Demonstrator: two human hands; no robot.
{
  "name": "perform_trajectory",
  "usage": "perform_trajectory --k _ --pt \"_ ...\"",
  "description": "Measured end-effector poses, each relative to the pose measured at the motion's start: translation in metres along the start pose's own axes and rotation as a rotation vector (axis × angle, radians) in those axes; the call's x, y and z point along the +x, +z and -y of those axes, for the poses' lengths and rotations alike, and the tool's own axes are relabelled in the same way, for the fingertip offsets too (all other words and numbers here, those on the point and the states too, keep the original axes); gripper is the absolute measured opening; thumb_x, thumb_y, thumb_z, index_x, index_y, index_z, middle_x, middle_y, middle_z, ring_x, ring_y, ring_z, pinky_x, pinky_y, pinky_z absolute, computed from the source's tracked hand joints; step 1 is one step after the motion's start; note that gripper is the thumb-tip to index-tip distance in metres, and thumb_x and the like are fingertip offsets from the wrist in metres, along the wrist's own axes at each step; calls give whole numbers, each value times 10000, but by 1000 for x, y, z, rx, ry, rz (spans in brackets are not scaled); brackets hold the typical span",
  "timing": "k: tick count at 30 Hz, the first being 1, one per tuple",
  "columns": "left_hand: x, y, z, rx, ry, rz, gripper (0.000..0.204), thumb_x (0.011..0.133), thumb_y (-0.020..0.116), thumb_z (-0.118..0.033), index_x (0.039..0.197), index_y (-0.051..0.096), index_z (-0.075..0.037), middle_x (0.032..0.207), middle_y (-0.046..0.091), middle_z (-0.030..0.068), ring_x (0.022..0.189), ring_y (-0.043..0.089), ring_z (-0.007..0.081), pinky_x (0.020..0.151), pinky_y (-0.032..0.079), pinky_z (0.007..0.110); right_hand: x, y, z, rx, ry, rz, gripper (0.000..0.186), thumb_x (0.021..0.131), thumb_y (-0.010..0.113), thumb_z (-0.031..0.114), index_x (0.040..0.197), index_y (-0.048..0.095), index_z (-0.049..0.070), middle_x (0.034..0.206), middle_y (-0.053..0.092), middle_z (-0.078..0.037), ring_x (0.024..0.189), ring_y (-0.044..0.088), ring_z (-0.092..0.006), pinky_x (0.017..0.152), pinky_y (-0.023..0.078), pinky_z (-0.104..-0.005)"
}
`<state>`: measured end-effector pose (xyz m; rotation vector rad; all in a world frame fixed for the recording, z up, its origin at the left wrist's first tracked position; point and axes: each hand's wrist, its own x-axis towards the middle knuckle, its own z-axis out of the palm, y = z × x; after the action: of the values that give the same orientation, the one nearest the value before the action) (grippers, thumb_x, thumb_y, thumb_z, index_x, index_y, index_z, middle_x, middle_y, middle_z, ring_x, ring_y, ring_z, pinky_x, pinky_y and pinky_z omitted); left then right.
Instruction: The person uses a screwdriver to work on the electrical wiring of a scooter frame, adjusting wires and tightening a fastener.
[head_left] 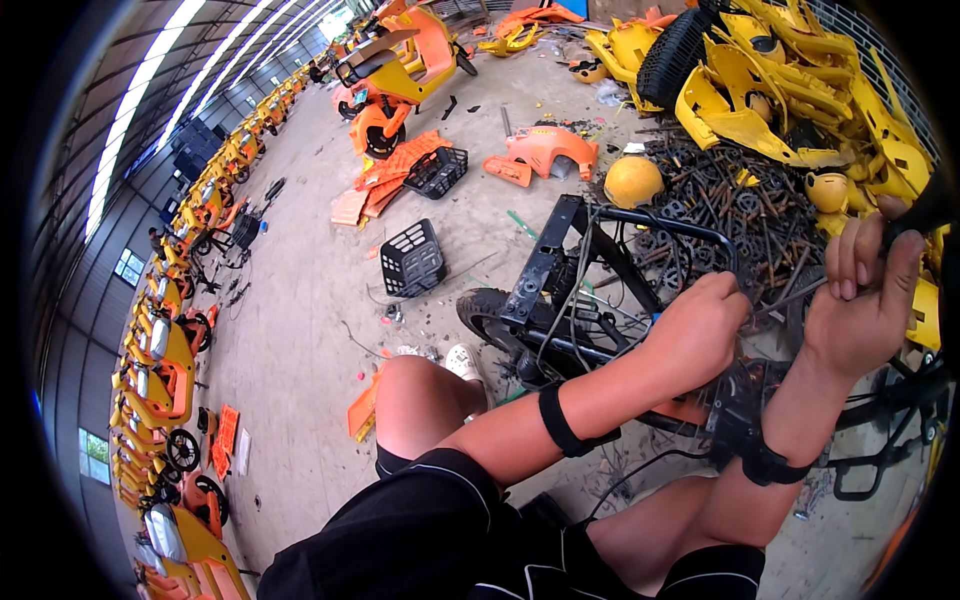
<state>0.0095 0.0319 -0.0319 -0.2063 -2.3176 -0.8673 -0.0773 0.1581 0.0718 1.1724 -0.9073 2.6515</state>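
Note:
A stripped black scooter frame (pixel 560 250) with loose cables and a rear tyre (pixel 482 308) lies on the concrete in front of me. My left hand (pixel 700 325) is closed in a fist low on the frame, gripping something among the cables; what it holds is hidden. My right hand (pixel 865 290) is raised at the right and wraps a black bar or handle (pixel 925 210) of the frame. Both wrists wear black bands. My bare knee (pixel 420 400) and white shoe (pixel 463 362) are beside the tyre.
A heap of dark metal bolts and parts (pixel 740 205) lies behind the frame, with yellow plastic panels (pixel 790 90) beyond. Two black baskets (pixel 412 258) (pixel 436 172), orange panels (pixel 540 150) and an orange scooter (pixel 400 75) sit on the floor. A row of scooters (pixel 170 350) lines the left wall.

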Motion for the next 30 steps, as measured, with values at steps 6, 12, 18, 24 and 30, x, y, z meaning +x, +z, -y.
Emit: perform_trajectory --k 6,12,18,24,30 --pt "0 1 -1 25 24 -18 121 792 652 21 911 672 32 877 557 181 908 584 398 787 494 464 -3 10 -8 -59 9 21 431 1129 433 317 1263 552 -75 693 346 26 566 296 -52 523 245 -203" --pt "-1 3 -2 49 20 -11 128 786 645 22 911 670 27 877 552 182 909 583 398 792 495 466 -7 20 -12 -129 4 3 426 1118 472 328 1193 575 -78 689 388 12 555 299 -48 519 237 -196" --pt "-2 0 -2 36 2 -6 110 820 658 -10 925 666 24 884 556 177 916 586 396 793 499 465 -9 32 -10 -209 -7 -83 408 1111 490 339 1156 592 -54 680 401 11 551 299 -41 505 222 -192" --pt "-2 0 -2 13 -27 4 108 846 668 -27 941 669 23 903 574 171 926 594 396 801 505 475 -2 17 5 -116 -54 -182 397 1125 451 320 1227 556 -49 706 395 20 543 314 -44 499 251 -197" --pt "-2 -3 -2 -27 -43 11 119 856 687 -40 959 678 18 914 584 171 937 599 399 806 507 474 2 10 14 -75 -57 -160 408 1134 422 335 1266 529 -37 710 383 20 539 314 -47 499 256 -199"
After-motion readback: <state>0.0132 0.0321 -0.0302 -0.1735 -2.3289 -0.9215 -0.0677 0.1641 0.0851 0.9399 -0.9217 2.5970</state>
